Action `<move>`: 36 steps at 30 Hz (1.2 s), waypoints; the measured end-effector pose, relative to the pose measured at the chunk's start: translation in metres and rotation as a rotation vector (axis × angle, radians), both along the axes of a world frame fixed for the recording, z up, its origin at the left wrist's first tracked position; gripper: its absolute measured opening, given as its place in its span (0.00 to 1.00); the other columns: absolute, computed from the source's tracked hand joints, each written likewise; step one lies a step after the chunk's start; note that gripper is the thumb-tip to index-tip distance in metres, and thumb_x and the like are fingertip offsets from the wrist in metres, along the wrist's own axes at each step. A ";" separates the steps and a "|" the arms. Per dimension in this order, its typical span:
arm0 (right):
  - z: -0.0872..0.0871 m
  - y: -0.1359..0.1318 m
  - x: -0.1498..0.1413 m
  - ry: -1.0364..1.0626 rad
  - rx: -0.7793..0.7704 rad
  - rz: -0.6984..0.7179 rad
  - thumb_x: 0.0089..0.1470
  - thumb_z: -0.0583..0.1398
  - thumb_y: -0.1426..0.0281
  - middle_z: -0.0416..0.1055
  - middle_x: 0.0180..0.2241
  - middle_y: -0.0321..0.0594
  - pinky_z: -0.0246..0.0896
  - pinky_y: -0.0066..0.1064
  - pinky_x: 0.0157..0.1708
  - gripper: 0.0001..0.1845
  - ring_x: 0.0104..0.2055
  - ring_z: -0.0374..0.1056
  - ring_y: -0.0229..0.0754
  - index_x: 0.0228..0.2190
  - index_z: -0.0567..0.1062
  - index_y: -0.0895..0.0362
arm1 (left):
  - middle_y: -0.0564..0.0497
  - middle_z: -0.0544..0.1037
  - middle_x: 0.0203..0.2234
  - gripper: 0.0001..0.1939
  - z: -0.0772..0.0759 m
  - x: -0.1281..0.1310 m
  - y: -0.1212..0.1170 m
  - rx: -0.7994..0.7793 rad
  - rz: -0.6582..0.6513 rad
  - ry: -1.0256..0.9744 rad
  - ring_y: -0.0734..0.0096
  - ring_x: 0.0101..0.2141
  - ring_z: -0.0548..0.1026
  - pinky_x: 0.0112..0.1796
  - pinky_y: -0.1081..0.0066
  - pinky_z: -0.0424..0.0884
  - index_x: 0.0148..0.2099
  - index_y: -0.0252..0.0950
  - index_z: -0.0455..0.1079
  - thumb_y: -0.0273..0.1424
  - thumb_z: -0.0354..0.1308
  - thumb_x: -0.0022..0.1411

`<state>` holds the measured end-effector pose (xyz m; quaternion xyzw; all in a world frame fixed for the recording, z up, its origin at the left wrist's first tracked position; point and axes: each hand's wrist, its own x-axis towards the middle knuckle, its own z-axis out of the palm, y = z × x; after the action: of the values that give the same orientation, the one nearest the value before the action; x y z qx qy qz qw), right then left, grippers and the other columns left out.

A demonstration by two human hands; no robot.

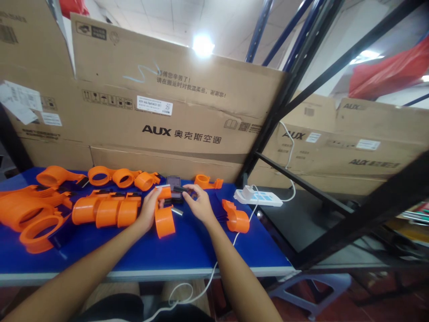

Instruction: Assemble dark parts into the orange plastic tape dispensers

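My left hand [149,207] is closed round an orange plastic tape dispenser [165,222], held just above the blue tabletop with its round hub hanging down. Between the fingertips of my right hand [200,203] is a small black strip-shaped piece [180,189], pointing at the dispenser's upper end. Whether the two touch I cannot tell. A dark phone-like device [174,182] lies behind my hands, partly covered by them. Just below the fingers rests a short silvery metal strip [177,211].
More orange tape dispensers [109,212] stand in groups on the left, with one [237,220] at the right and another [202,181] at the back. A white power strip [258,197] trails a cable across the table's right side. Cardboard boxes [187,116] wall off the back; a black rack post [268,129] rises beside them.
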<state>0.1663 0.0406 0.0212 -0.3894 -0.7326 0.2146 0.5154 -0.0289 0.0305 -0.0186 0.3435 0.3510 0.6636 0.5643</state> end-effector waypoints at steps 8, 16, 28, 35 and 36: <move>-0.009 0.008 0.014 -0.413 0.002 0.023 0.49 0.67 0.74 0.75 0.34 0.39 0.62 0.38 0.42 0.06 0.38 0.68 0.46 0.32 0.79 0.52 | 0.58 0.68 0.17 0.21 -0.005 -0.001 0.003 -0.012 -0.046 -0.010 0.79 0.16 0.62 0.19 0.76 0.58 0.33 0.38 0.66 0.49 0.68 0.54; -0.014 0.007 0.009 -0.471 0.000 -0.006 0.54 0.65 0.72 0.76 0.31 0.37 0.61 0.35 0.39 0.05 0.33 0.68 0.43 0.36 0.79 0.52 | 0.58 0.67 0.17 0.21 -0.008 0.000 0.003 0.016 -0.041 0.117 0.78 0.16 0.63 0.20 0.76 0.59 0.35 0.37 0.69 0.49 0.67 0.55; -0.006 -0.001 -0.008 -0.114 -0.019 0.147 0.62 0.61 0.59 0.78 0.38 0.40 0.66 0.34 0.42 0.13 0.39 0.72 0.43 0.42 0.80 0.54 | 0.58 0.66 0.17 0.25 -0.007 0.004 -0.008 0.165 -0.239 0.447 0.76 0.18 0.62 0.21 0.75 0.57 0.46 0.34 0.74 0.52 0.61 0.61; -0.004 0.001 -0.009 -0.089 0.052 0.099 0.60 0.63 0.61 0.76 0.37 0.41 0.65 0.35 0.42 0.10 0.39 0.71 0.43 0.34 0.81 0.53 | 0.58 0.66 0.18 0.24 -0.009 0.004 -0.004 0.168 -0.202 0.451 0.76 0.19 0.61 0.22 0.74 0.56 0.43 0.35 0.74 0.52 0.62 0.60; -0.005 0.002 -0.009 -0.086 0.054 0.098 0.60 0.63 0.62 0.76 0.37 0.41 0.65 0.35 0.43 0.09 0.40 0.71 0.43 0.34 0.81 0.53 | 0.58 0.66 0.18 0.23 -0.008 0.004 -0.004 0.167 -0.194 0.449 0.76 0.19 0.61 0.22 0.74 0.56 0.42 0.35 0.74 0.52 0.62 0.60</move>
<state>0.1578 0.0423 0.0165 -0.3479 -0.7779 0.2025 0.4826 -0.0252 0.0267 -0.0267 0.5598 0.3770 0.5400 0.5029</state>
